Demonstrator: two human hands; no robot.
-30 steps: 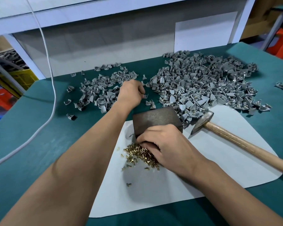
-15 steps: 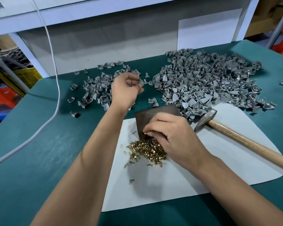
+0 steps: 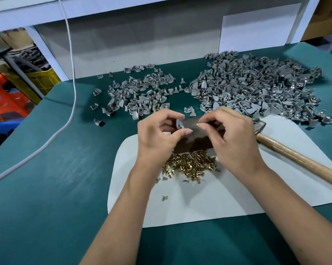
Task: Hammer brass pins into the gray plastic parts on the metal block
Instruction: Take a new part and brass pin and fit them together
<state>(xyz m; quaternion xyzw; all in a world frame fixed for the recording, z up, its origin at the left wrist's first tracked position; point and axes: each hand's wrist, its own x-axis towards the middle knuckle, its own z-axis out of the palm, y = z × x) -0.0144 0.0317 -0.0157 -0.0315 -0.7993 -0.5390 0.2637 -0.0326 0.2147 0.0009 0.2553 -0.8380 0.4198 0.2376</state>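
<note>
The left hand [image 3: 159,134] is pinching a light, stiff gray plastic part [image 3: 180,123] by its edges over the metal block [image 3: 197,139], the right hand [image 3: 232,138] fingers nipping a tiny slippery brass pin [image 3: 198,123] beside it.

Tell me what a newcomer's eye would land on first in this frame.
Probably the two hands meeting over the dark metal block at centre: the right hand pinches a brass pin, the left hand holds a gray plastic part. Next, the big heap of gray parts behind and the brass pin pile just below the block.
</note>
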